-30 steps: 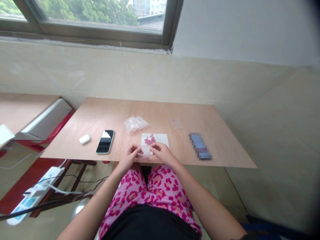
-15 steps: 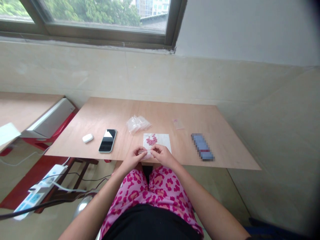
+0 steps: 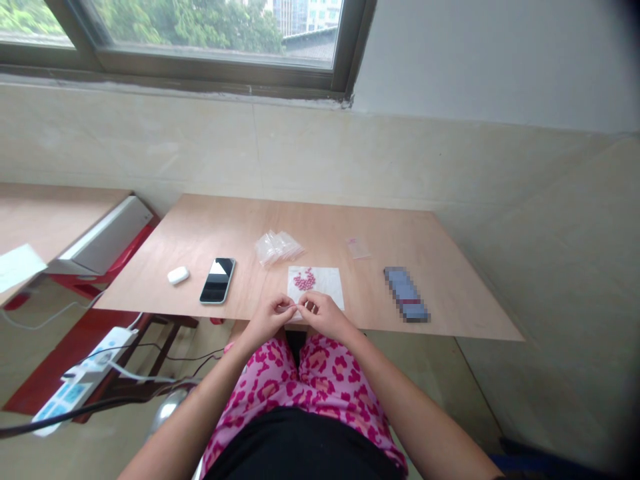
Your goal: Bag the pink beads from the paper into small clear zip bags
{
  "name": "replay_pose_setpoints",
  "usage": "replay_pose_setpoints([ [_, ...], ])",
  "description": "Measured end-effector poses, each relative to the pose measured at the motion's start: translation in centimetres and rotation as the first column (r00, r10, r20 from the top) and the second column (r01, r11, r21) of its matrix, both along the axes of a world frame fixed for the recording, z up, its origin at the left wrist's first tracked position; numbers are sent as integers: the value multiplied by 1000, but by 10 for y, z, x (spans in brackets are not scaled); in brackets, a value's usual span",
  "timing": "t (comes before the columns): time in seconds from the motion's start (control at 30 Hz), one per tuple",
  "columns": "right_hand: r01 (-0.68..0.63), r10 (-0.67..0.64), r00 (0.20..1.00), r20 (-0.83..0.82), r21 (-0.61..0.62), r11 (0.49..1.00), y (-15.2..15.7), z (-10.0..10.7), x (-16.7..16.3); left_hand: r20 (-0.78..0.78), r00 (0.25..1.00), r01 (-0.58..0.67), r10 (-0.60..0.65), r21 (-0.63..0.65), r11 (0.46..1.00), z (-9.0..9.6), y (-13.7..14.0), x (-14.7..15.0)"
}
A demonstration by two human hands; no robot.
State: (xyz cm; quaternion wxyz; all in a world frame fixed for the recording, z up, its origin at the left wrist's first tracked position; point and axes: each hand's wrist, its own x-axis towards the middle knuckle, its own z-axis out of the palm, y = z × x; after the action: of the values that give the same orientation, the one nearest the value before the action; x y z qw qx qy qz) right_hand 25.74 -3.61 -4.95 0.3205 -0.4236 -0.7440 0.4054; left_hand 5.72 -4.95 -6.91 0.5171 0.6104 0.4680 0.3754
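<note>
My left hand (image 3: 275, 313) and my right hand (image 3: 320, 310) meet at the table's near edge, fingers closed in a pinch. Between the fingertips is what looks like a small clear plastic bag, mostly hidden by the fingers. Under and just beyond my hands lies a white sheet of paper (image 3: 330, 280). On it rests a loose cluster of small pink beads (image 3: 305, 280). Behind the paper, a pile of clear plastic bags (image 3: 278, 247) lies on the tabletop. A single flat clear bag (image 3: 359, 249) sits apart to the right.
On the wooden table (image 3: 320, 223), a phone (image 3: 218, 281) and a white earbud case (image 3: 179, 275) lie left. A blurred-out phone-like object (image 3: 407, 295) lies right. Below left, a white power strip (image 3: 87, 380) and cables rest near a red stool. A wall and window stand behind.
My fingertips have come closer together, and less of the clear bag shows between them. The beads, the bag pile and the phone stay where they were.
</note>
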Motion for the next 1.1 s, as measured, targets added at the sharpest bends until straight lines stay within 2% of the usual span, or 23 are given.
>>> replay_pose_setpoints([
  [0.23, -10, 10, 1000, -9, -20, 1000, 0, 3, 0, -30, 1000, 7, -6, 29, 1000, 1, -1, 0],
  [0.5, 13, -14, 1000, -25, -63, 998, -1, 4, 1, -54, 998, 15, -12, 53, 998, 13, -2, 0],
  [0.8, 53, -54, 997, -51, -24, 998, 2, 9, 3, -38, 998, -58, 58, 15, 998, -1, 4, -4],
  [1.1, 20, -22, 999, -38, -71, 997, -1, 6, 1, -86, 996, -12, 18, 68, 998, 12, -2, -4],
])
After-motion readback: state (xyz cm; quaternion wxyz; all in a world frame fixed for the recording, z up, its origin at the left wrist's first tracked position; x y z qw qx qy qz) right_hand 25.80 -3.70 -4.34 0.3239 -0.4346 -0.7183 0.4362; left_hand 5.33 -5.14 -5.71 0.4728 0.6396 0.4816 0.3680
